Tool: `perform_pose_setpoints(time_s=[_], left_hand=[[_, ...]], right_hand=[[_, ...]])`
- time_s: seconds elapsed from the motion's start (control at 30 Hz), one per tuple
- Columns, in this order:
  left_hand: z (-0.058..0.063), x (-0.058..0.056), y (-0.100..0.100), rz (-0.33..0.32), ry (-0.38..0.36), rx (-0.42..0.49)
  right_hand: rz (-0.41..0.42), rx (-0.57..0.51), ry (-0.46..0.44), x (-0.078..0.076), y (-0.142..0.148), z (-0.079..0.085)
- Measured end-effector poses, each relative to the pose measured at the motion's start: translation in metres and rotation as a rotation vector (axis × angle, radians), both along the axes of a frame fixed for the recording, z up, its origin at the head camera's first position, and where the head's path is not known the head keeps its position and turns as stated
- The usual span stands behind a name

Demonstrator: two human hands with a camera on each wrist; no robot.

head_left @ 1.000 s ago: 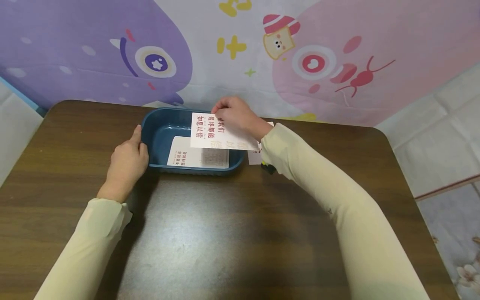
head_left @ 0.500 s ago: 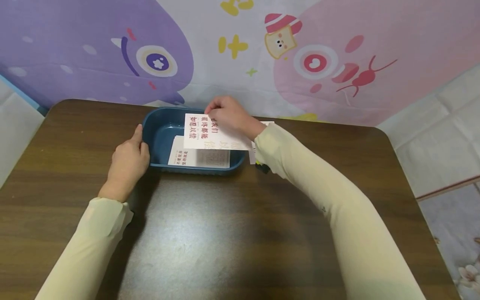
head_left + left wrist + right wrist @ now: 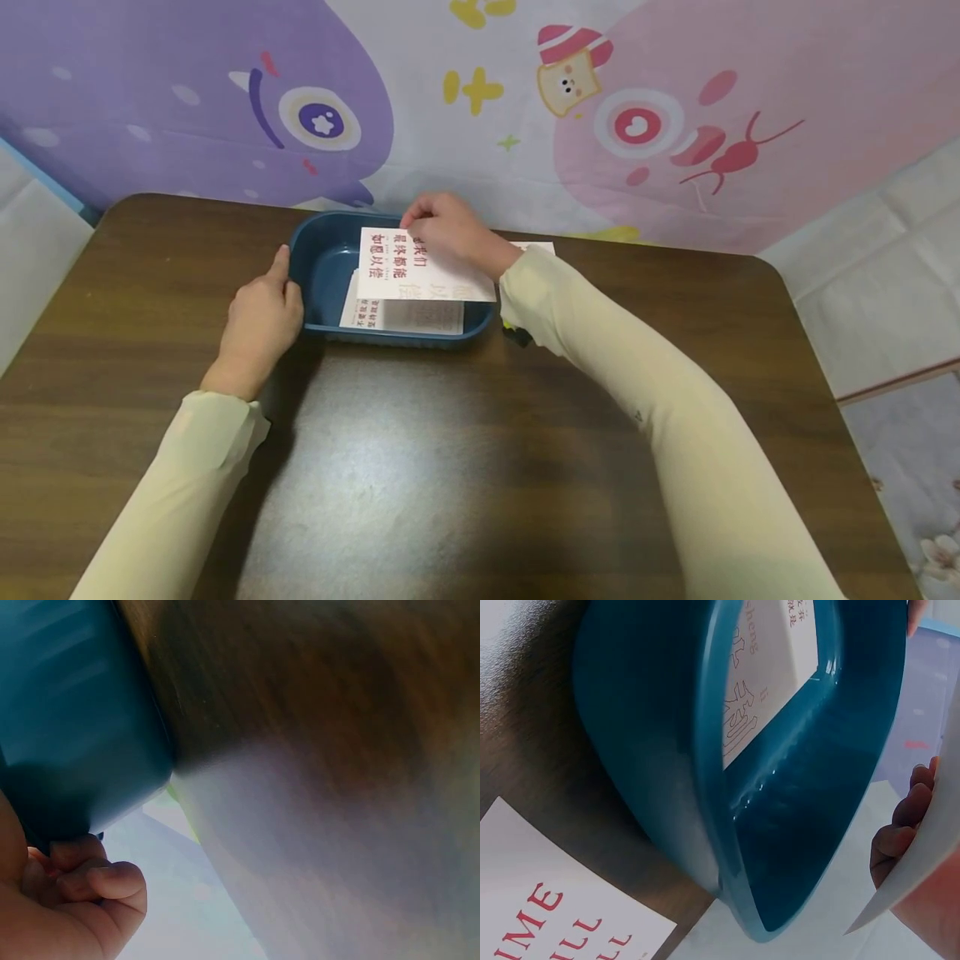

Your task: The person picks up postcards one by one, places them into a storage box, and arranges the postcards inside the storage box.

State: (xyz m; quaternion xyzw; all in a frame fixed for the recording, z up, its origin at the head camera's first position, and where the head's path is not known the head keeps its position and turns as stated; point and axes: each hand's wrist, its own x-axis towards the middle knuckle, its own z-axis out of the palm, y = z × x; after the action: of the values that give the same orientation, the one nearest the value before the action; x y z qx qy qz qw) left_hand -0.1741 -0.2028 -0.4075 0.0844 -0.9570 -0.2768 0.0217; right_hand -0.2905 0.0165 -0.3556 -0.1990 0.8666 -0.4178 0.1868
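A white card with red Chinese characters is pinched at its far edge by my right hand, over the dark blue plastic bin. In the right wrist view, the raised card is seen edge-on with curled fingertips behind it. Other white cards lie inside the bin. My left hand holds the bin's left end, its index finger lying along the outer wall. In the left wrist view, curled fingers sit right at the bin's lower corner.
A white card with red English lettering lies on the brown wooden table, just right of the bin. A small black-and-yellow object is partly hidden by the right sleeve. A cartoon-printed cloth hangs behind the table.
My right hand has moved a little to the left over the bin, carrying the pinched card with it. My left hand stays at the bin's left end.
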Motion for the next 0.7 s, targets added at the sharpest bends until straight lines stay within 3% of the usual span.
perform_pose_setpoints(time_s=[0.7], left_hand=[[0.0, -0.001, -0.001, 0.007, -0.011, 0.017]], right_hand=[[0.025, -0.004, 0.015, 0.002, -0.017, -0.008]])
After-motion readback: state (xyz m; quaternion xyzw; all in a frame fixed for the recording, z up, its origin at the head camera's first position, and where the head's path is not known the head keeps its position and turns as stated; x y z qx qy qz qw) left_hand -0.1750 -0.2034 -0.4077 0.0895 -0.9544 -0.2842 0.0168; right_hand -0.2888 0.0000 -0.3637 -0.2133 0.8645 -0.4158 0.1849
